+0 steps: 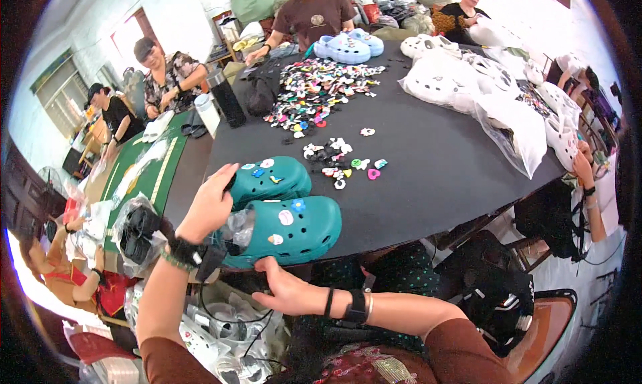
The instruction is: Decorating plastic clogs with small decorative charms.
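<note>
Two teal clogs lie side by side at the table's near left edge, toes to the right. Small decorative charms dot both uppers. My left hand (pixel 210 205) closes on the heel end of the farther clog (pixel 271 182), its fingertips partly hidden behind the opening. Clear plastic fills the opening of the nearer clog (pixel 294 227). Beside that clog's lower side is my right hand (pixel 291 292), thumb and fingers apart, the thumb against the shoe. Just beyond the toes sits a small group of loose charms (pixel 328 150), with several more scattered to its right.
A large heap of charms (pixel 321 90) covers the far part of the black table (pixel 414 177). Light blue clogs (pixel 344 48) stand behind it. White clogs in plastic bags (pixel 461 76) lie at the right. A black bottle (pixel 226 98) stands far left. Several people work around.
</note>
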Available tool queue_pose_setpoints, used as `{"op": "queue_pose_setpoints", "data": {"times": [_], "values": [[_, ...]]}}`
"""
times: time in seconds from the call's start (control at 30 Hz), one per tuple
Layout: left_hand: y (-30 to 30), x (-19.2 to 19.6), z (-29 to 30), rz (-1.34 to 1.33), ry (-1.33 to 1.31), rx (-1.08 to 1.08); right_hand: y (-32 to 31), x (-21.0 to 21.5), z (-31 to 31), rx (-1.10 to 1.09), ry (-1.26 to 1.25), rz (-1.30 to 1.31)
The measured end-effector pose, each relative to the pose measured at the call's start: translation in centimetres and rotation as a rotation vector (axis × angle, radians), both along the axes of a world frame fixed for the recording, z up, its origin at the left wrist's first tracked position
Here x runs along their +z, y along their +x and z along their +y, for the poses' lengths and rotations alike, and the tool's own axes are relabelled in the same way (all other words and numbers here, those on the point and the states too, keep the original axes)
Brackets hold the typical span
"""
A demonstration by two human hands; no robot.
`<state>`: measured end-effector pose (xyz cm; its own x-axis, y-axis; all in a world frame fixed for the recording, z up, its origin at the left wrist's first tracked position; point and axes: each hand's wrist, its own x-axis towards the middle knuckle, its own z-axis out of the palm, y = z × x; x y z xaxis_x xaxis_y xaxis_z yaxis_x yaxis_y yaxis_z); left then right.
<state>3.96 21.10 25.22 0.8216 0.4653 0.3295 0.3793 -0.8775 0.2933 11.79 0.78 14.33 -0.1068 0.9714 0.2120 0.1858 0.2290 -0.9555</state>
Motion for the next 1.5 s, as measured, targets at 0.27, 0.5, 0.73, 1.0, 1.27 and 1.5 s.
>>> {"op": "queue_pose_setpoints", "data": {"times": [0.27, 0.5, 0.73, 1.0, 1.27, 1.5], "values": [[-1.2, 1.8, -11.8, -0.236, -0.146, 0.17, 2.0, -0.5, -0.7, 0.024, 0.105, -0.063], [-0.2, -1.0, -10.5, -0.251, -0.21, 0.14, 9.0, 5.5, -4.3, 0.401, 0.107, -0.448], [1.9, -4.0, -9.0, -0.286, -0.219, 0.2, 18.7, 10.8, -3.3, -0.187, -0.026, -0.537], [2.3, -4.5, -9.5, -0.356, -0.187, 0.196, 21.9, 2.4, 2.8, -0.524, 0.022, -0.793], [2.2, -4.4, -9.3, -0.366, -0.184, 0.21, 23.6, 0.7, 4.5, -0.498, -0.068, -0.837], [2.2, -4.8, -9.1, -0.347, -0.15, 0.229, 22.0, 1.5, 4.8, -0.592, -0.034, -0.798]]}}
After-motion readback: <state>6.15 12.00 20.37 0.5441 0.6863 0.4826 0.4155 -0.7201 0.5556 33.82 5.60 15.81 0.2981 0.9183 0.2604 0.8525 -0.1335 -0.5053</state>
